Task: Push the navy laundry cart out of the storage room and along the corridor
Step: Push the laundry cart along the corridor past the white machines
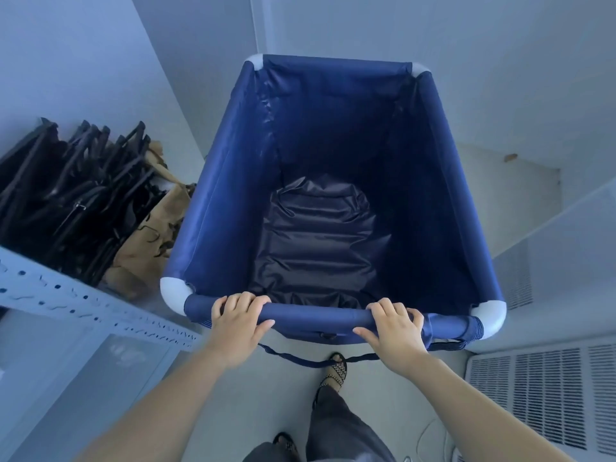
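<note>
Both hands wrapped shut on the near rail: left hand (237, 323), right hand (396, 328). Navy fabric laundry cart with white corner joints (213, 181) sits mid-frame beside the grey metal shelf (66, 295), walls close ahead. Judging push barely begun; room exit and corridor remain.

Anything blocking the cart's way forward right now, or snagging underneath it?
Nothing visible on the floor ahead of the cart, though walls close in at its far end. Both the left hand and right hand grip the near rail. A loose strap dangles below the rail near the forward foot and might catch it.
</note>
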`<control>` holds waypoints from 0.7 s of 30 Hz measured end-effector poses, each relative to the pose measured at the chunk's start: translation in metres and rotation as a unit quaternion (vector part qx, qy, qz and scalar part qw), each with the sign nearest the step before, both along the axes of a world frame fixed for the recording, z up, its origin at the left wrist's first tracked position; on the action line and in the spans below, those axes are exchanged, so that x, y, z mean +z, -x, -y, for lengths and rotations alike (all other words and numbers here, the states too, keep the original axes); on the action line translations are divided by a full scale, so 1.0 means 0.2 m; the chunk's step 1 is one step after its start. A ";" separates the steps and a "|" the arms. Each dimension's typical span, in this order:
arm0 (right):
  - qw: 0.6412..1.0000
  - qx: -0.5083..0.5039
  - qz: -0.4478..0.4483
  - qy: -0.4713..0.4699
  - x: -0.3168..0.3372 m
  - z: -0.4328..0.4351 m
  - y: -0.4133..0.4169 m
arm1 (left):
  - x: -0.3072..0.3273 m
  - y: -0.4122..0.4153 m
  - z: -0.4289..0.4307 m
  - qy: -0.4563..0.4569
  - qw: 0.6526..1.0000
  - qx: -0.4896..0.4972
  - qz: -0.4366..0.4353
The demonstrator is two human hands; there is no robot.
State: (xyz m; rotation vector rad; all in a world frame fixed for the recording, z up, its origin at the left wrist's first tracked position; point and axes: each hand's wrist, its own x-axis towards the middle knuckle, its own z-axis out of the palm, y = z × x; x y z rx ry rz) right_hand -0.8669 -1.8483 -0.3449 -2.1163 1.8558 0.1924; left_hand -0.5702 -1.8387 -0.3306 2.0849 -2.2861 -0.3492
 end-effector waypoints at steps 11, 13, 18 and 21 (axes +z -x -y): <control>1.000 0.008 0.029 0.002 0.01 0.63 0.04 | 0.04 0.07 0.62 -0.020 1.000 0.023 0.003; 0.999 0.013 0.029 0.003 0.01 0.73 0.05 | 0.04 0.08 0.72 -0.037 0.999 0.034 -0.002; 1.000 0.026 0.013 -0.005 0.02 0.95 0.05 | 0.05 0.11 0.94 -0.102 0.994 0.036 0.015; 0.999 0.032 -0.003 -0.006 0.02 1.05 0.05 | 0.07 0.11 1.07 -0.134 0.990 0.043 0.009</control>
